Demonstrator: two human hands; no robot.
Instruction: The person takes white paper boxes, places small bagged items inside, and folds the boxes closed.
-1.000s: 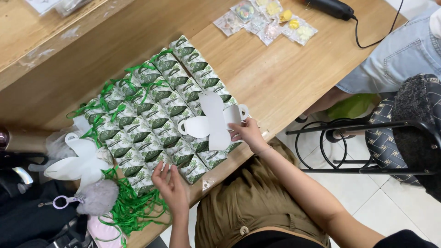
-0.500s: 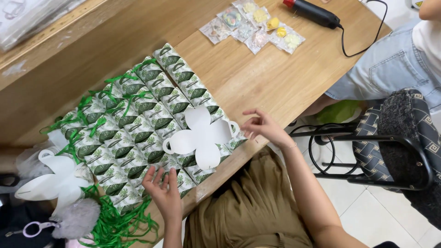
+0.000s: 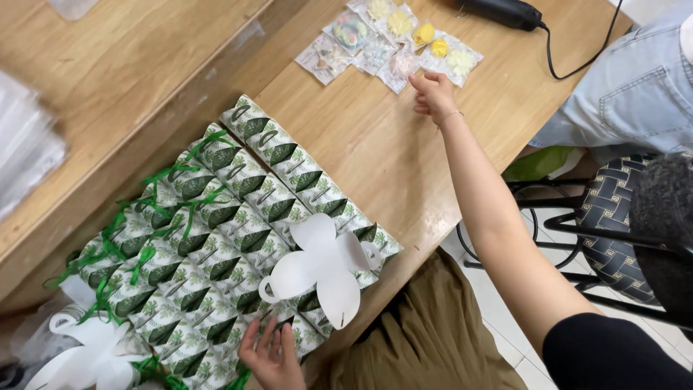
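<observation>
Down at the near edge, the left hand [image 3: 271, 354] lies flat and open, fingers spread on the closest of the green leaf-print boxes [image 3: 238, 217]. Those boxes sit packed in slanting rows across the worktop [image 3: 375, 144], the rows running from near left up towards far right; many on the left side already carry green ribbon [image 3: 177, 173], while those on the right show none, so by my reading the batch is partly dressed with plenty left. On top of the rows lies an unfolded white box blank [image 3: 321, 267], flat, its petal flaps splayed out, long axis slanting from the near-right flap to the far-left one. A second white blank [image 3: 90, 354] sits at the near left corner. Further out, the right hand [image 3: 433, 94] stretches to the far side, fingers curled loosely and fingertips touching one of the small clear packets [image 3: 393, 43] of yellow and pastel pieces; it grips nothing that I can make out. Beyond them, a black corded tool [image 3: 505, 11].
</observation>
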